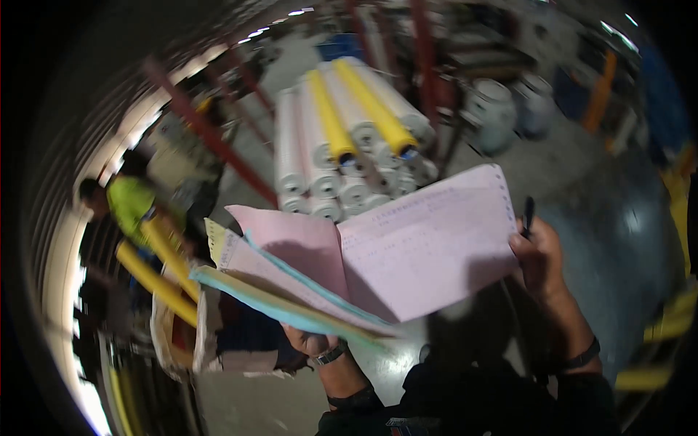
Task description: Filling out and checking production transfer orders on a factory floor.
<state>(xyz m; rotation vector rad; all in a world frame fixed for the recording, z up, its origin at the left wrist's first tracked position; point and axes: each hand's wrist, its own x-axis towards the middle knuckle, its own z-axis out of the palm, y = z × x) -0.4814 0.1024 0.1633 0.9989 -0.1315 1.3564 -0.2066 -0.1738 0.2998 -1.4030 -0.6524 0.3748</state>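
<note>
A bundle of coloured paper forms [291, 300] in blue, yellow and pink lies spread before me, bent and fanned out on its left side. From below, my left hand [311, 340] is closed on the bundle's lower edge, its fingers partly hidden by the paper. My right hand [542, 254] pinches the right edge of a wide pink sheet [429, 247] that carries faint print and a row of holes. A dark pen [528, 215] sticks up from the same hand. Shadow falls across the sheet's lower right part.
Beyond the papers lies a stack of white rolls [298, 156] with two yellow tubes [374, 109] on top. At left, a person in a bright yellow-green shirt [131, 207] is near more yellow tubes [156, 285] and a large sack [207, 327]. Red posts [218, 149] and pale drums [492, 116] stand farther off.
</note>
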